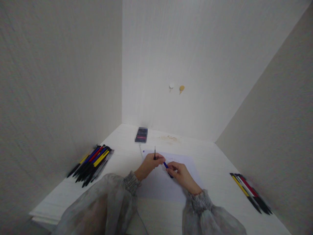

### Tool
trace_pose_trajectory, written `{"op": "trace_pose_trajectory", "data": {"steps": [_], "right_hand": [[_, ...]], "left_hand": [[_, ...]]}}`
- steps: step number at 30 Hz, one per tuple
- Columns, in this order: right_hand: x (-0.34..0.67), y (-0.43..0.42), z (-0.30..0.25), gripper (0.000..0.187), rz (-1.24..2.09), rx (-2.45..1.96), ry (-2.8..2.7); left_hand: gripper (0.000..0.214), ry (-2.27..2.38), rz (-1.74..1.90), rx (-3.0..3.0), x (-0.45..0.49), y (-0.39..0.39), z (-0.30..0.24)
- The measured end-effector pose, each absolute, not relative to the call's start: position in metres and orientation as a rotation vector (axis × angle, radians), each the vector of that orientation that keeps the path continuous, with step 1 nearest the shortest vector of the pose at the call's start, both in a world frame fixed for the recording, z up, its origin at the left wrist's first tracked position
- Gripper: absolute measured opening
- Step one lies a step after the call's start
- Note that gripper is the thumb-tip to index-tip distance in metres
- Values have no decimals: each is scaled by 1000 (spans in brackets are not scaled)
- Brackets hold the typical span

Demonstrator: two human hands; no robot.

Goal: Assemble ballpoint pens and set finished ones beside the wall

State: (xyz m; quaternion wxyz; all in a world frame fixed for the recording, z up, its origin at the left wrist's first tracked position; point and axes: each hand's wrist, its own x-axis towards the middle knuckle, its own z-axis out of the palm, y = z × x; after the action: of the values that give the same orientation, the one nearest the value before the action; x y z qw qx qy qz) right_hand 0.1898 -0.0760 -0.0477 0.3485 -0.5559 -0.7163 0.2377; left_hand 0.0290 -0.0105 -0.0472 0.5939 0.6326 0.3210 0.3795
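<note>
My left hand (149, 164) is closed in a pinch around a thin black pen part (155, 153) that sticks up from the fingers. My right hand (180, 173) is closed on a blue pen (166, 165), whose blue end points toward the left hand. Both hands hover close together over a white sheet of paper (186, 161) lying on the white table (215, 156). Grey sheer sleeves cover both forearms.
A heap of several black, blue, red and yellow pens (93, 161) lies at the left by the wall. A smaller row of pens (250, 192) lies at the right. A small dark blurred object (141, 135) sits at the back. Walls enclose three sides.
</note>
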Motion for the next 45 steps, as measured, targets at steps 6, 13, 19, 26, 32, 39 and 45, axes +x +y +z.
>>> {"op": "trace_pose_trajectory", "data": {"steps": [6, 13, 19, 26, 32, 39, 45], "right_hand": [[187, -76, -46, 16, 664, -1413, -1828], [186, -76, -47, 17, 670, -1416, -1784], [193, -74, -47, 23, 661, -1347, -1539], [201, -74, -37, 29, 363, -1380, -1437], [200, -78, -31, 25, 247, -1390, -1517], [205, -75, -39, 23, 68, -1426, -1659], [205, -75, -43, 21, -74, -1464, -1868]], "left_hand": [[38, 730, 856, 1483, 28, -12, -45], [41, 676, 889, 1484, 30, -11, -45], [24, 808, 1071, 1478, 39, -4, -61], [11, 907, 992, 1819, 34, -5, -63], [7, 924, 1037, 1918, 30, -6, -57], [4, 909, 1092, 2100, 27, -3, -55], [7, 893, 1020, 2202, 27, -3, -55]]}}
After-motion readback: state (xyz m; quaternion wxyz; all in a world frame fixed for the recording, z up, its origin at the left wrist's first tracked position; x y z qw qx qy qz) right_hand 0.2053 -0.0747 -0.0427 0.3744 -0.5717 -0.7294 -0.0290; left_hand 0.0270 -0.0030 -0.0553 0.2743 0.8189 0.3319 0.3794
